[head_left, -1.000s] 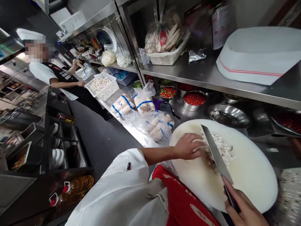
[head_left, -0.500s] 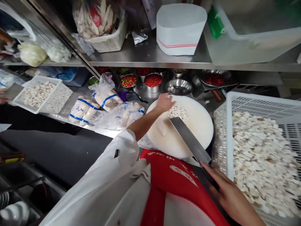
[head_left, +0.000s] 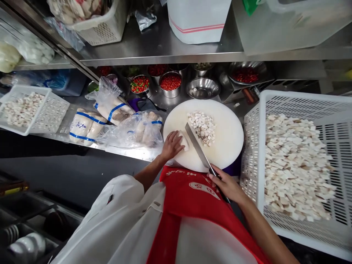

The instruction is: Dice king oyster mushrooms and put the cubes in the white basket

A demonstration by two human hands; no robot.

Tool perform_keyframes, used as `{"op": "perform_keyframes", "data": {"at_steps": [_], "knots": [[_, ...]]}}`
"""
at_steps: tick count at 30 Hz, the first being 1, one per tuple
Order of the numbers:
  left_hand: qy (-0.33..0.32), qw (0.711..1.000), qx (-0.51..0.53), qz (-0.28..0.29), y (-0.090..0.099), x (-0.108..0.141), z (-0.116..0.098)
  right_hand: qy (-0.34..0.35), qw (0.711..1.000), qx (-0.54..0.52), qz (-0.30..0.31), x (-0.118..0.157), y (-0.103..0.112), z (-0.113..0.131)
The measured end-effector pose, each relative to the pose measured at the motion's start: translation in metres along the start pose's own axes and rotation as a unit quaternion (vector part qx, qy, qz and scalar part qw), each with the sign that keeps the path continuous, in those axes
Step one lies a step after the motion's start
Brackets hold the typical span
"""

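Note:
On the round white cutting board (head_left: 225, 146), my left hand (head_left: 172, 145) rests at the left edge with its fingers curled over a pale piece of mushroom (head_left: 184, 142). My right hand (head_left: 224, 183) grips the handle of a cleaver (head_left: 197, 146). Its blade stands on edge over the board, between the mushroom piece and a pile of diced mushroom (head_left: 203, 126). The blade's far end is beside the dice. Part of the mushroom piece is hidden under my left fingers.
To the right stands a big white basket (head_left: 251, 146) of sliced mushroom. Bagged whole mushrooms (head_left: 86, 126) lie left of the board. Behind it are a steel bowl (head_left: 203, 88) and cups of chopped chillies (head_left: 170, 85). A steel shelf (head_left: 154, 55) overhangs the back.
My left hand has moved from the dice at the back of the board to the mushroom piece at the near left. The cleaver has come left and turned more on edge.

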State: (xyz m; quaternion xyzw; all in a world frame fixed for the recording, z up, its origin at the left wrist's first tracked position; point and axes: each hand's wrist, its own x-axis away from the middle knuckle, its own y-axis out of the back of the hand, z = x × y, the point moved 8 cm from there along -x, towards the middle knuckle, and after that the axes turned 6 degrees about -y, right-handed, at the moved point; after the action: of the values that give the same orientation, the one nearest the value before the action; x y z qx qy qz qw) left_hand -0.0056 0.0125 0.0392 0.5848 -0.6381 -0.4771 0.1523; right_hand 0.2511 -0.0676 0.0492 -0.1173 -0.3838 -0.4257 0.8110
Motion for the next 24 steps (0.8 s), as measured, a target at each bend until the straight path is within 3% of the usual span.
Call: {"op": "perform_keyframes", "data": {"at_steps": [3, 9, 16, 19, 24], "knots": [[-0.062, 0.998, -0.007, 0.030, -0.008, -0.008, 0.001, -0.013, 0.995, 0.098, -0.031, -0.006, 0.000, 0.015], [-0.156, 0.986, 0.041, 0.053, -0.021, -0.027, 0.008, 0.099, 0.975, 0.189, -0.068, 0.025, -0.011, 0.078], [-0.143, 0.982, 0.093, 0.075, -0.031, -0.027, 0.019, 0.015, 0.990, 0.136, -0.010, 0.056, -0.012, 0.092], [-0.128, 0.980, 0.113, 0.100, -0.036, -0.026, 0.021, 0.000, 0.989, 0.149, -0.010, 0.030, -0.018, 0.091], [-0.140, 0.975, 0.135, 0.111, -0.029, -0.028, 0.017, 0.035, 0.975, 0.212, -0.060, -0.057, -0.033, 0.089]]}}
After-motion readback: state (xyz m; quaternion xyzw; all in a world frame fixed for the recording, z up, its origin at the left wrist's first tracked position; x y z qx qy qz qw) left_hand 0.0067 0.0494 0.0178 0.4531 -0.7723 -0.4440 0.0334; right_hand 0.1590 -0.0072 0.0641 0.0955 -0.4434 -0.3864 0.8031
